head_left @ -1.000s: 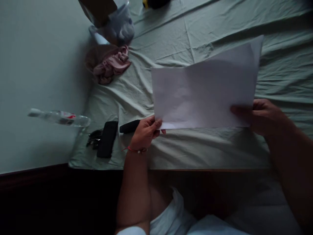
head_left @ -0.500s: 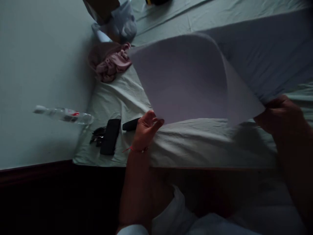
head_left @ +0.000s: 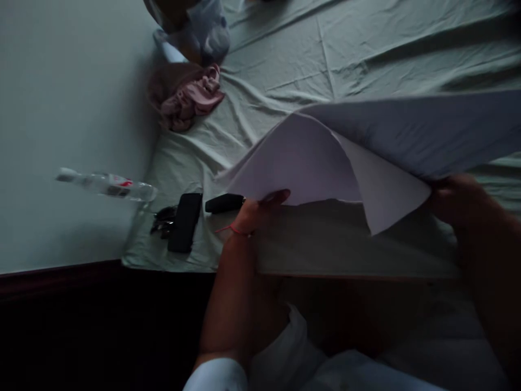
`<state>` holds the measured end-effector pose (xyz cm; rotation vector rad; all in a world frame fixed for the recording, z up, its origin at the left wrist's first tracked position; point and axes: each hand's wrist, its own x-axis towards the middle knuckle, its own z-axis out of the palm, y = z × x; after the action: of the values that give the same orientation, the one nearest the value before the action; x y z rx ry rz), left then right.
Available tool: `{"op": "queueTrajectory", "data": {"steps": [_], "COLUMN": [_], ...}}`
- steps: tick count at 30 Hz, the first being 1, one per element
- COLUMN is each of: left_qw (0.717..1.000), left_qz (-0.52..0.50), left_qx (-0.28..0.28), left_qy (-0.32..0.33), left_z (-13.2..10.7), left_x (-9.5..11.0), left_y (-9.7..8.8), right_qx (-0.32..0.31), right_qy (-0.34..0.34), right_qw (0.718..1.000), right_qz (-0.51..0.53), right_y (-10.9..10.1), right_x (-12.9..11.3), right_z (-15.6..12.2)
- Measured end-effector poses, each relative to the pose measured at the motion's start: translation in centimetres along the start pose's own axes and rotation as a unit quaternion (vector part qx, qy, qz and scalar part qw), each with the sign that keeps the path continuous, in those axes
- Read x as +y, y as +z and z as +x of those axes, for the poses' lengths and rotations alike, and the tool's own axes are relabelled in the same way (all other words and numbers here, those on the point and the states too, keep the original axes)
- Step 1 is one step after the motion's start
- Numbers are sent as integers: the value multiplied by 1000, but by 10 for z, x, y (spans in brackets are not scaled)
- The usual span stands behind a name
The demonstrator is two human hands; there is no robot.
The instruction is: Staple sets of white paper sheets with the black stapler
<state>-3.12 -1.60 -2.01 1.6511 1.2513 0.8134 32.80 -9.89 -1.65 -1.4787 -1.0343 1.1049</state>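
Note:
A large white paper sheet (head_left: 309, 163) curls in the air above a bed covered by a pale green sheet (head_left: 366, 49). My left hand (head_left: 256, 214), with a red thread on its wrist, is closed on the sheet's near left edge. My right hand (head_left: 459, 201) pinches the sheet's right part, which folds over towards me and spreads off to the right. Most of both hands' fingers are hidden under the paper.
On the bed's near left corner lie a black phone (head_left: 185, 221), keys (head_left: 163, 221) and a black marker-like object (head_left: 223, 203). A plastic bottle (head_left: 108, 184) lies left of the bed. A pink cloth (head_left: 191, 100) and a plastic bag (head_left: 201, 32) sit further back.
The paper went from flat and facing me to bent over: my right hand swung its end up and over, and my left hand shifted slightly right along the near edge.

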Motion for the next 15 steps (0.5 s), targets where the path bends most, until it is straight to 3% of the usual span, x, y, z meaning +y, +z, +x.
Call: {"op": "queueTrajectory", "data": {"steps": [2, 6, 8, 15], "left_qw": [1000, 995, 989, 952], "left_qz": [-13, -57, -96, -257], "left_qx": [-5, -78, -98, -35], "left_qy": [-4, -36, -62, -163], "left_z": [-1, -4, -5, -7], "left_x": [3, 7, 8, 20], "left_y": [1, 2, 3, 8], "right_qx": [9, 97, 113, 102], "right_qy": [11, 84, 121, 164], "right_qw": [1000, 991, 985, 975], "right_qz": [23, 35, 45, 106], "right_y": [1, 6, 8, 7], "right_x": [-1, -7, -9, -13], "right_z": [-2, -6, -7, -5]}}
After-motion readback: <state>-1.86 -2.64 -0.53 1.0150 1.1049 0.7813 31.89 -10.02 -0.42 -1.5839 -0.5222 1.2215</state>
